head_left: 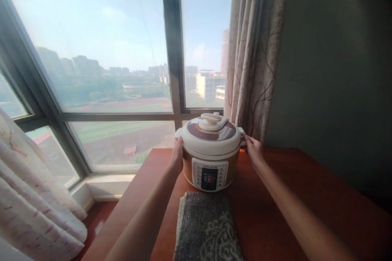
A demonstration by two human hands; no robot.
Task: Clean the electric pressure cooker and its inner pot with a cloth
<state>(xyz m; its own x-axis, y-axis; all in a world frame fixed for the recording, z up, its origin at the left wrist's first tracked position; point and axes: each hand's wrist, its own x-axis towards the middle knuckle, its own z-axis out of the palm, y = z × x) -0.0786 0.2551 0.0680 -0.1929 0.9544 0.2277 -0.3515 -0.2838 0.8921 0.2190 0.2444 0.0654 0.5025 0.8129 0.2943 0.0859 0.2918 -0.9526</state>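
An electric pressure cooker with a white lid, a gold-brown body and a front control panel stands upright on the wooden table. My left hand grips its left side handle. On the opposite side, my right hand has its fingers closed at the right handle. Both arms reach forward, one on each side of the cooker. Directly in front of it lies a folded grey patterned towel. The undersides of both handles and some of my fingers are hidden.
The reddish-brown table extends to the right and toward me. Behind it are a large window and a hanging curtain. Another curtain bulges at the lower left beside the window sill. A dark wall rises at the right.
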